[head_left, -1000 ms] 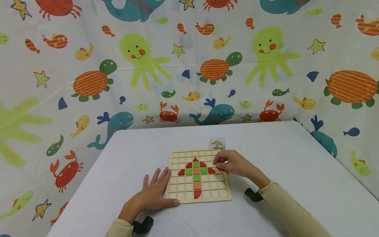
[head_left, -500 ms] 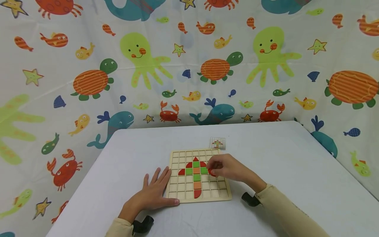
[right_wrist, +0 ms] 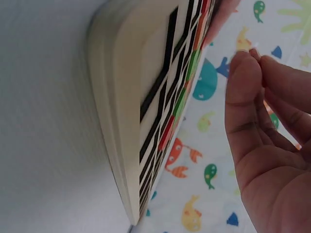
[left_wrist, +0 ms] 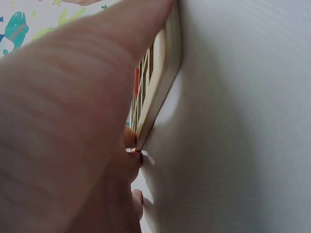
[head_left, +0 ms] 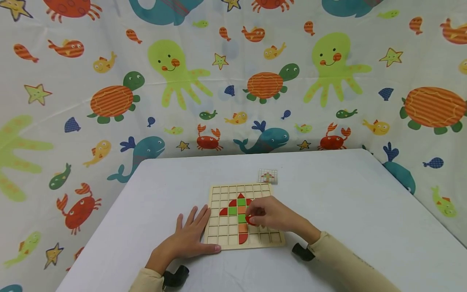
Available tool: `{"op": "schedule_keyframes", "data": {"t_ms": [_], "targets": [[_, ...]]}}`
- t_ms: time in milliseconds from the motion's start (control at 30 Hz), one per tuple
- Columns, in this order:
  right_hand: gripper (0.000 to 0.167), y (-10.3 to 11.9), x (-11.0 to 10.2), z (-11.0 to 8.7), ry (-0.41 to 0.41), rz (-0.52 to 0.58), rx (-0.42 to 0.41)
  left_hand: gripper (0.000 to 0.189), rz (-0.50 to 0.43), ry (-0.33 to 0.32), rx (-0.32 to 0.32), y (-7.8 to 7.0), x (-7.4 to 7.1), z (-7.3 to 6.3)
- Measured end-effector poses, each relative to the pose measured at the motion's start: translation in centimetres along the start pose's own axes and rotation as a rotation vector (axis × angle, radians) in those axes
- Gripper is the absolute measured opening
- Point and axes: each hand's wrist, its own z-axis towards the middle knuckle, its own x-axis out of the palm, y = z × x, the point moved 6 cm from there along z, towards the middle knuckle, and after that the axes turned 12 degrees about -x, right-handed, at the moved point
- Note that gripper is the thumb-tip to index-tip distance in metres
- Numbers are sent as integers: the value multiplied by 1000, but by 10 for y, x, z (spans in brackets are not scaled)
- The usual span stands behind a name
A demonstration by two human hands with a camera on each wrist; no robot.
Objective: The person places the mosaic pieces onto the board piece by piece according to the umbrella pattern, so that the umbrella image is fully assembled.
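Observation:
A wooden grid board (head_left: 223, 231) lies on the white table, with red, green and orange tiles set in an arrow-like figure. My right hand (head_left: 273, 215) pinches a red tile (head_left: 249, 220) with a rounded edge, close over the middle of the board beside the green tile (head_left: 242, 219) of the stem. In the right wrist view the thumb and fingertips of that hand (right_wrist: 265, 131) meet, and the tile is hidden. My left hand (head_left: 187, 239) rests with spread, straight fingers along the board's left edge, its thumb at the near left corner.
Behind the board's far right corner lies a small pattern card (head_left: 267, 176) printed with a similar figure on a grid. A cloth (head_left: 226, 97) with sea animals hangs behind the white table (head_left: 328, 182). Each wrist carries a black camera mount (head_left: 303, 252).
My right hand has moved left and nearer across the board with the red tile, from the right edge to beside the stem. The left hand has stayed put.

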Motion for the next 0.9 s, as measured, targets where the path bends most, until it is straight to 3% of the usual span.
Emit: {"op": "schedule_keyframes", "data": {"t_ms": [233, 567, 900], "targets": [[10, 8, 15, 10, 58, -114, -95, 128, 0, 3, 0, 3, 0, 1], [11, 24, 47, 23, 164, -187, -123, 128, -12, 6, 0, 2, -1, -1], [12, 29, 48, 32, 172, -229, -124, 129, -9, 13, 0, 1, -2, -2]]}}
